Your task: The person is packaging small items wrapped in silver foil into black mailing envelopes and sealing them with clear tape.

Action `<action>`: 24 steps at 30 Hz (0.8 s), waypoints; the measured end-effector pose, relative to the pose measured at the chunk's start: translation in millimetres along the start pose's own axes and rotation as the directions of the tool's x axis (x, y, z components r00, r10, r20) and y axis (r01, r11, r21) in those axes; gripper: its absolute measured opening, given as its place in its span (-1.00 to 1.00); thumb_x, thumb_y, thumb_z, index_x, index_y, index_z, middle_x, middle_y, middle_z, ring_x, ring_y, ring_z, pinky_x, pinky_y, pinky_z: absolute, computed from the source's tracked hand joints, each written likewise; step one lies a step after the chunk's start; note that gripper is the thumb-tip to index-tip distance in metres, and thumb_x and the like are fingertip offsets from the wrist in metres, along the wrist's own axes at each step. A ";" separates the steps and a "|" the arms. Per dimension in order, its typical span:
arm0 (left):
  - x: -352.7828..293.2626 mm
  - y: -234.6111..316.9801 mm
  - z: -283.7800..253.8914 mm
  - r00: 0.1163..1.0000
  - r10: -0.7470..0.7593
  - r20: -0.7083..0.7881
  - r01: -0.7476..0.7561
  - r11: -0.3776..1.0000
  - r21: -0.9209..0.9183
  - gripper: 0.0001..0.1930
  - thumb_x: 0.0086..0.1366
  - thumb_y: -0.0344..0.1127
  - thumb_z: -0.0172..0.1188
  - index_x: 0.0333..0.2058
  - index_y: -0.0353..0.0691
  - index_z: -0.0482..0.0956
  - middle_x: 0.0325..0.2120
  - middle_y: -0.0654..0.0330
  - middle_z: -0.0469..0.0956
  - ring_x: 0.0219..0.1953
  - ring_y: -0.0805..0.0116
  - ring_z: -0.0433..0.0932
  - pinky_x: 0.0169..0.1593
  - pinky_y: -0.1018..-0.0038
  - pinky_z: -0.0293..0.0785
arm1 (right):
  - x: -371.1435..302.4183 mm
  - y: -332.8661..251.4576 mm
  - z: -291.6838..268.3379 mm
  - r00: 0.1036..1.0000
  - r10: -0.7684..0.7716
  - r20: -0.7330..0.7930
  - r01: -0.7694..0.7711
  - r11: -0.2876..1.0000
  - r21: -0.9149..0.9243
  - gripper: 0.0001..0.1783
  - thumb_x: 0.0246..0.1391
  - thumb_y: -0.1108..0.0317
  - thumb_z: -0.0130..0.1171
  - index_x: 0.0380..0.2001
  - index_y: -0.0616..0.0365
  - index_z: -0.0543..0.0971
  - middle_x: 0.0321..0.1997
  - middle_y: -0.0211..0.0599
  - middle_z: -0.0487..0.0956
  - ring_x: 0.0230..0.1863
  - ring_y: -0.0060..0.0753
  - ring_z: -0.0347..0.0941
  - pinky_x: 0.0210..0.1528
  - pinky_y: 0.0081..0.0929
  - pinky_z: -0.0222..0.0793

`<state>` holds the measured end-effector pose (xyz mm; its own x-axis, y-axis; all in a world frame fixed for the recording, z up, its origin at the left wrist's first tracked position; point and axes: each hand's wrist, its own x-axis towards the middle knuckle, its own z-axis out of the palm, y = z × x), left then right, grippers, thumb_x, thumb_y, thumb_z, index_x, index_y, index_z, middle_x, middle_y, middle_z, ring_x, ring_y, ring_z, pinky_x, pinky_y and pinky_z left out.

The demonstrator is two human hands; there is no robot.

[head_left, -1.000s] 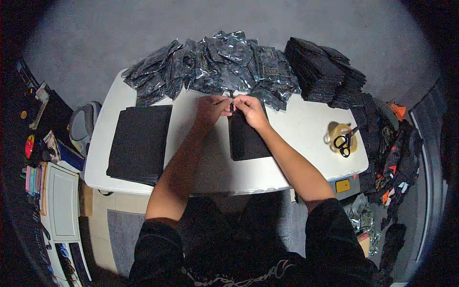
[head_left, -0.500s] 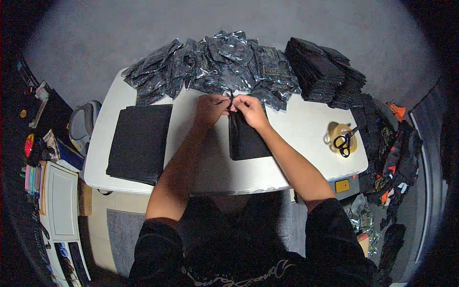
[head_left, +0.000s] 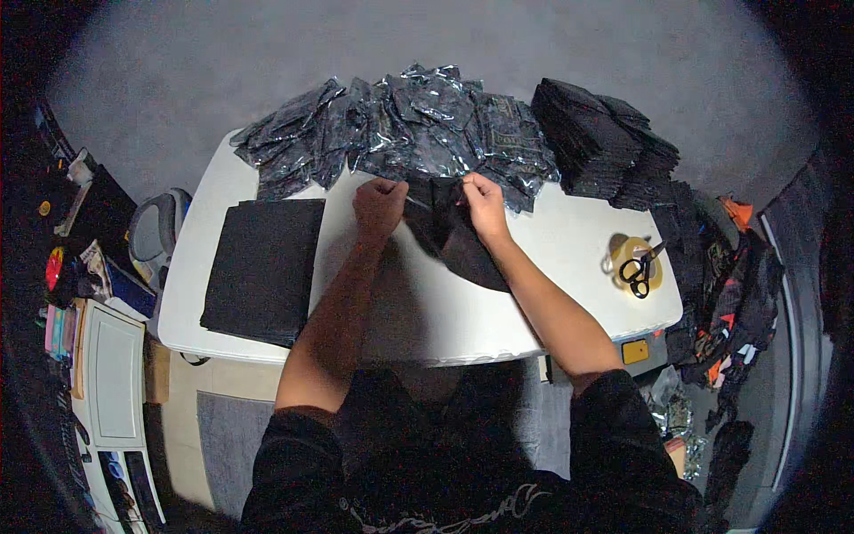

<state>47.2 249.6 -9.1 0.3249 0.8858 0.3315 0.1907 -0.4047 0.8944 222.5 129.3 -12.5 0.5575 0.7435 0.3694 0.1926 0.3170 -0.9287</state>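
Black cloth [head_left: 470, 256] is partly hidden behind the right hand [head_left: 485, 212] and forearm [head_left: 547, 307].

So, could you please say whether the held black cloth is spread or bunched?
Spread along the top: the black cloth spans the gap between left hand and right hand.

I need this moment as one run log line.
left hand: grips black cloth | right hand: grips same cloth | white table: black stack left, scissors on tape right
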 end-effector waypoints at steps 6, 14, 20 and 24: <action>1.8 -8.2 18.8 0.986 0.107 0.129 -0.109 0.994 0.008 -0.73 0.14 -0.21 0.37 -0.42 -0.37 0.68 -0.46 -0.05 0.71 -0.35 0.03 0.70 -0.17 0.17 0.57 | 3.0 4.7 -10.3 0.966 -0.093 0.241 0.128 0.983 -0.134 -0.78 0.23 0.41 0.06 -0.47 0.27 0.56 -0.49 -0.42 0.57 -0.43 -0.58 0.47 -0.30 -0.54 0.35; -6.8 -8.0 36.2 0.918 0.222 0.328 -0.165 0.968 -0.191 -0.83 0.25 -0.36 0.39 -0.30 -0.38 0.67 -0.43 0.16 0.71 -0.28 0.43 0.66 -0.18 0.43 0.55 | -4.4 -7.6 2.1 0.948 0.063 0.312 0.026 0.961 -0.274 -0.68 0.26 0.23 0.17 -0.51 0.20 0.50 -0.51 -0.38 0.59 -0.42 -0.57 0.48 -0.31 -0.49 0.35; 0.9 -16.9 25.8 0.928 0.322 0.186 -0.278 0.933 -0.227 -0.74 0.23 -0.35 0.39 -0.51 -0.36 0.53 -0.64 0.11 0.53 -0.50 0.57 0.47 -0.44 0.32 0.35 | -7.6 -40.1 17.8 0.980 0.067 0.186 0.047 0.834 -0.549 -0.61 0.21 0.11 0.24 -0.49 0.24 0.50 -0.51 -0.13 0.61 -0.41 -0.33 0.58 -0.32 -0.29 0.42; 7.7 -34.4 23.6 0.966 0.251 0.068 -0.242 0.963 -0.115 -0.65 0.24 -0.24 0.40 -0.53 -0.37 0.48 -0.65 0.06 0.51 -0.58 0.30 0.46 -0.45 0.21 0.32 | -8.2 -37.8 9.3 0.993 -0.046 0.106 0.102 0.778 -0.620 -0.65 0.24 0.16 0.15 -0.28 0.29 0.64 -0.35 0.13 0.66 -0.26 -0.07 0.69 -0.20 -0.17 0.48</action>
<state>65.0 265.0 -44.4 0.4242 0.7386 0.5239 -0.0012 -0.5781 0.8160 203.1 116.7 19.9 0.4593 0.7863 0.4133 0.7077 -0.0428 -0.7052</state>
